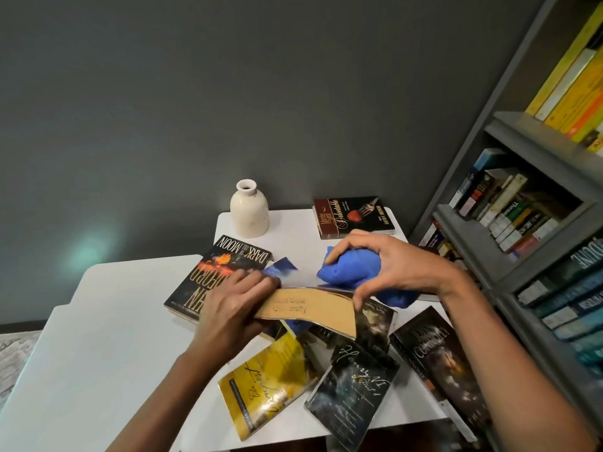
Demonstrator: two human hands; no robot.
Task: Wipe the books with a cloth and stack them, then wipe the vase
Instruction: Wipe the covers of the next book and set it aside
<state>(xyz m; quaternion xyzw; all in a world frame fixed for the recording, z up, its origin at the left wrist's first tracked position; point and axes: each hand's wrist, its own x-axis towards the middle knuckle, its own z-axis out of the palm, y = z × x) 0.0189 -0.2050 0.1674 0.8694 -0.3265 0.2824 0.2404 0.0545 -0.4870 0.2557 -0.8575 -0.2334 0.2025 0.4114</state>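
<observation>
The left hand (235, 301) grips the left end of the book (313, 309), held over the worktop (114, 337) with its long axis running hand to hand, while the right hand (391, 262) clutches the bunched cloth (349, 267) on the cover, likely to sweep leftward.

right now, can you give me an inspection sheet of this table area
surface: white table, books spread over its right part.
job's things: blue cloth pressed on top of the held book; vase upright at the back; Delectable book lying alone at the back right; Dark of the Moon book, yellow book and Henry VI book loose and not stacked.
clutter: nothing seen.
hands: left hand grips the held book's end; right hand grips the blue cloth.
cables: nothing seen.
surroundings: grey wall; grey bookshelf at the right, full of books.
</observation>
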